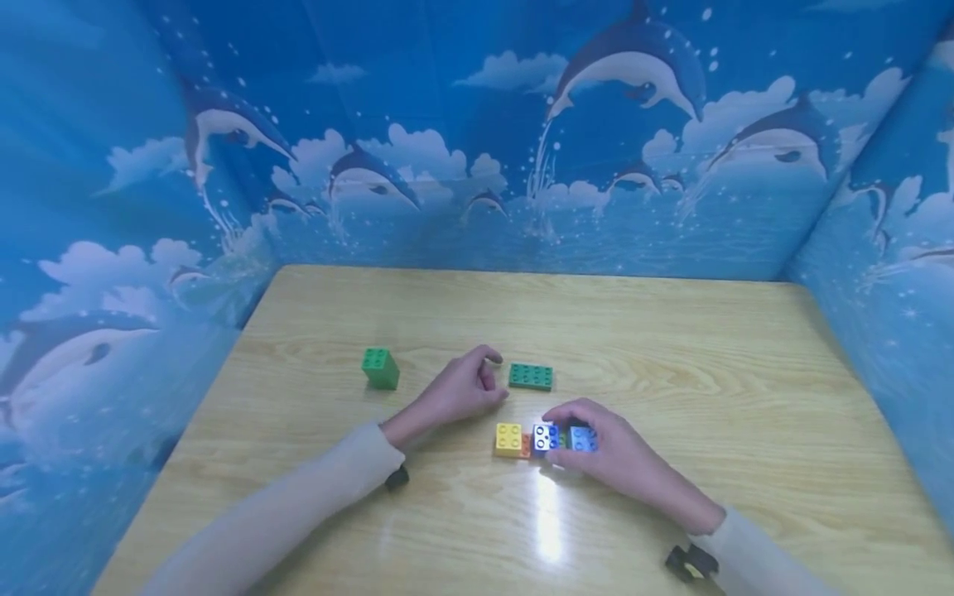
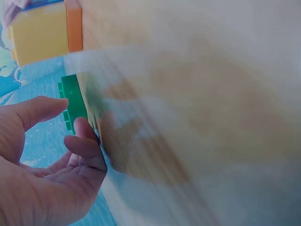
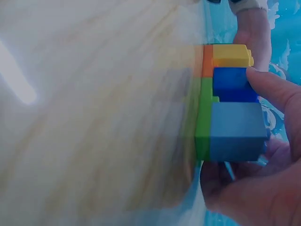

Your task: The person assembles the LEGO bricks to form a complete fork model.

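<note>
In the head view my right hand pinches a dark blue brick between thumb and fingers. That brick sits in a low row built on flat orange and light green bricks on the table. A yellow brick stands at the row's left end, a lighter blue brick at its right end, partly under the hand. My left hand, fingers loosely bent and holding nothing, hovers just left of a flat dark green brick. In the left wrist view its fingertips overlap that brick's edge.
A tall green block stands upright on the wooden table, left of my left hand. Blue dolphin-print cloth walls the table at the back and sides. Glare shines on the tabletop in front of the row.
</note>
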